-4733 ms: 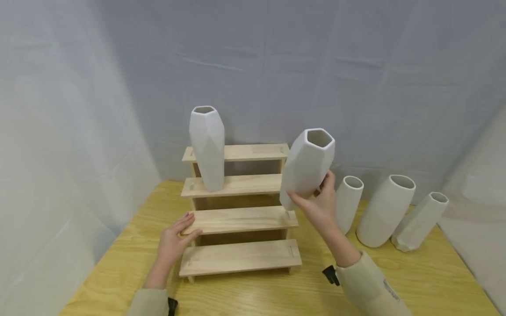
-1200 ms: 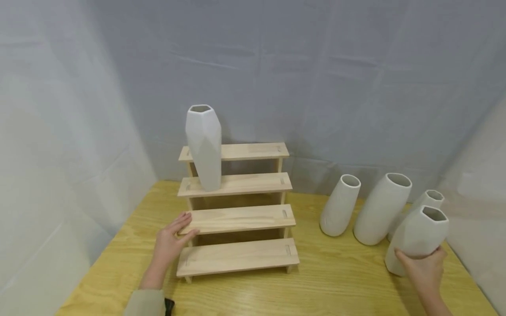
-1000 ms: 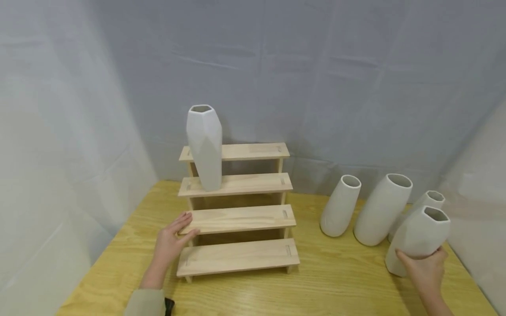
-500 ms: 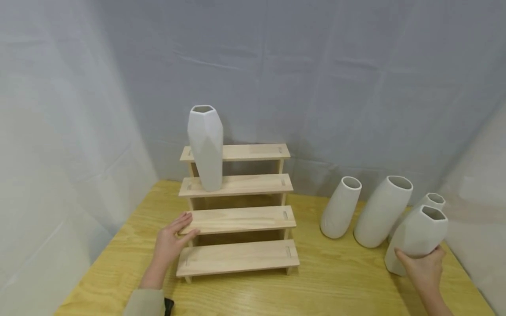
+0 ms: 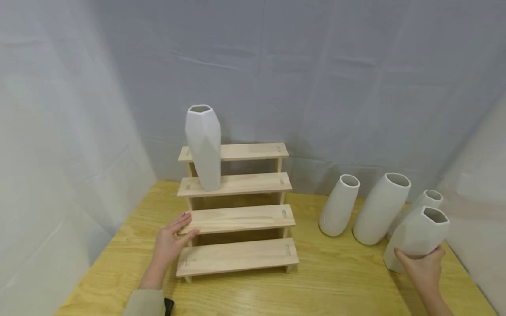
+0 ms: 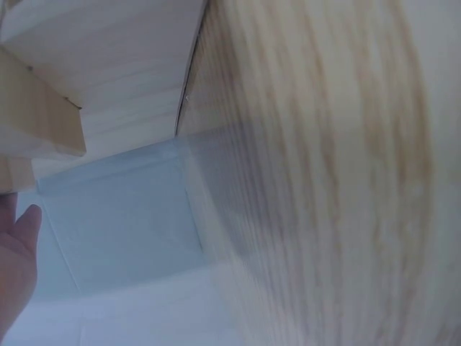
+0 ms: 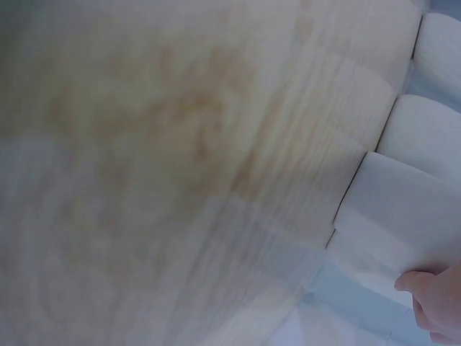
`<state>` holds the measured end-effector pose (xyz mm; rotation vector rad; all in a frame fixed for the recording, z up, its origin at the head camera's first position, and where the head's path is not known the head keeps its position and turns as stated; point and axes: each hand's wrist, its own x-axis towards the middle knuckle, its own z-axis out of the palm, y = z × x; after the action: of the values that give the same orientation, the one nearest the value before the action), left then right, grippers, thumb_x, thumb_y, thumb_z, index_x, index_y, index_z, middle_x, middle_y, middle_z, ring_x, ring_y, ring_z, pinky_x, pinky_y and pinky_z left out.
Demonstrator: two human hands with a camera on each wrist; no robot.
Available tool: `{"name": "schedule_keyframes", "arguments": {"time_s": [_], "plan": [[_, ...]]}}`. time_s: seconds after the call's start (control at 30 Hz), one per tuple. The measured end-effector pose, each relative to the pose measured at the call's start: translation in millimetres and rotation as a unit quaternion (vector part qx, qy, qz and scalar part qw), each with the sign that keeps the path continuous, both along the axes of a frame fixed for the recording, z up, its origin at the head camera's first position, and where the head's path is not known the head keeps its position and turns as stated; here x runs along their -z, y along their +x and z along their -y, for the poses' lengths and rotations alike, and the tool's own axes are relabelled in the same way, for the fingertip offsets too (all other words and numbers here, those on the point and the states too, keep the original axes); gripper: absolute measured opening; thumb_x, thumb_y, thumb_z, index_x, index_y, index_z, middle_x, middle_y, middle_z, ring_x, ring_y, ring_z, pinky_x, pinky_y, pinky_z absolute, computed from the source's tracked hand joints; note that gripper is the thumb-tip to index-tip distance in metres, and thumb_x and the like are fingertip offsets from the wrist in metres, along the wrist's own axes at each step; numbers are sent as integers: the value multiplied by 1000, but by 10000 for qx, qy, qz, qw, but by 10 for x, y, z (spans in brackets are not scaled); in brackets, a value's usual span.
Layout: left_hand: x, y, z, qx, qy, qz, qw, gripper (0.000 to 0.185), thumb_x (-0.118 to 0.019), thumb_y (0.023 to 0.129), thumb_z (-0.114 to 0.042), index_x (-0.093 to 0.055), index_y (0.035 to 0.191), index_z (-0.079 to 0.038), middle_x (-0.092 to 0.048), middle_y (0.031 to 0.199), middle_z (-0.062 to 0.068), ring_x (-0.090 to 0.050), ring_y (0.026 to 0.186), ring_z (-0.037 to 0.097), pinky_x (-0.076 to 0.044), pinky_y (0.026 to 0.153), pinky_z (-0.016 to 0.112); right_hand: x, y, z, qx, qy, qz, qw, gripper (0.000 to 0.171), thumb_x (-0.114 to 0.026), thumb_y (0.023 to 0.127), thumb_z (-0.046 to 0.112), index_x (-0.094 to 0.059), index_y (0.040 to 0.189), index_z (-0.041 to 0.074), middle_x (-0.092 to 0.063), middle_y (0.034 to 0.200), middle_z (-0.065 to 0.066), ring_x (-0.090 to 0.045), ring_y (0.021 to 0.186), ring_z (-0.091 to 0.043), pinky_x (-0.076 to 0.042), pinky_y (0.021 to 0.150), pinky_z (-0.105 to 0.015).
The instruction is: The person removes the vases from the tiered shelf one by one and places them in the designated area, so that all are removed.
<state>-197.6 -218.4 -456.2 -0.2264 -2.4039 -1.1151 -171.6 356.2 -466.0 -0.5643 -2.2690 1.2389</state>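
Observation:
My right hand (image 5: 423,267) grips a white faceted vase (image 5: 419,232) low on its body, thumb on the near left side. The vase stands upright at the table's right; in the right wrist view its base edge meets the wood. My left hand (image 5: 170,241) rests at the left end of a four-tier wooden stand (image 5: 241,219), fingers on the second tier from the bottom and thumb along its front edge. A taller faceted white vase (image 5: 204,149) stands on the stand's second tier from the top, at the left.
Left of the gripped vase stand a round white vase (image 5: 340,206) and a bigger smooth one (image 5: 381,208). A small faceted vase (image 5: 431,199) is partly hidden behind the gripped one. Pale cloth (image 5: 257,66) hangs behind the yellow wooden table (image 5: 336,281).
Since the oldest frame, my right hand has carried the faceted vase from above the stand's right side to the far right of the table. Over the last second almost nothing has moved.

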Motion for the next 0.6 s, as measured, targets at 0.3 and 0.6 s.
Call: {"name": "schedule_keyframes", "arguments": {"time_s": [0.3, 0.6], "plan": [[-15, 14, 1, -34, 21, 46, 10000, 46, -73, 72, -18, -59, 108, 6, -54, 118, 15, -44, 116, 30, -34, 95, 39, -3, -15, 32, 17, -69, -151, 9999, 88, -69, 68, 8, -10, 132, -5, -30, 121, -35, -34, 108, -47, -27, 96, -56], [-15, 3, -8, -12, 57, -15, 10000, 45, -74, 71, -17, -59, 107, 6, -55, 116, 15, -46, 114, 29, -34, 95, 37, -9, -23, 31, 5, -57, -77, 10000, 88, -68, 70, 11, -9, 133, -4, -30, 122, -34, -34, 108, -48, -30, 93, -58]]}}
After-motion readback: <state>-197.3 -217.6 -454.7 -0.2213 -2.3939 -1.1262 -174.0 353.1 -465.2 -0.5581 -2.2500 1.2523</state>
